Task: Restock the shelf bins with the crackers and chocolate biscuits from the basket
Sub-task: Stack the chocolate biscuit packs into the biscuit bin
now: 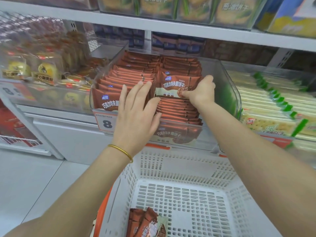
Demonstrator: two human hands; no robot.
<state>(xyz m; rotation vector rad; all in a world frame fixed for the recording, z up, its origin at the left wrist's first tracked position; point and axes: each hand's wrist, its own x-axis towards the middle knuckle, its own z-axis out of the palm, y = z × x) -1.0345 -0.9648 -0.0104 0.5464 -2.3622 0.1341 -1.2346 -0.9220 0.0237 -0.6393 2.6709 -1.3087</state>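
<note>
The right hand (201, 91) reaches forward with the arm nearly straight. Its fingers are curled over the right end of one chocolate biscuit packet (174, 88) and the thumb presses on the front of it, so the hand grasps this packet. The packet is tilted with its face up, on top of the right row inside the clear bin (206, 134).

The left hand (136, 108) is released. Its fingers are straight and spread, and they lie on the packed brown rows (130, 72) in the bin, at the gap between the left and the right row. The thumb points to the right and touches the edges of the right row. A gold bangle (121, 152) sits on the left wrist. Both forearms come up from the bottom corners and cross over the white basket (188, 168).

The basket is below the bin, and a few spare brown packets (147, 224) lie in its near left corner. A price tag (107, 124) with a large 8 hangs on the front of the bin at the left. The crackers (266, 103), in white and green wrap, fill the next bin to the right. Yellow pastry packs (42, 71) stand in the bin to the left.
</note>
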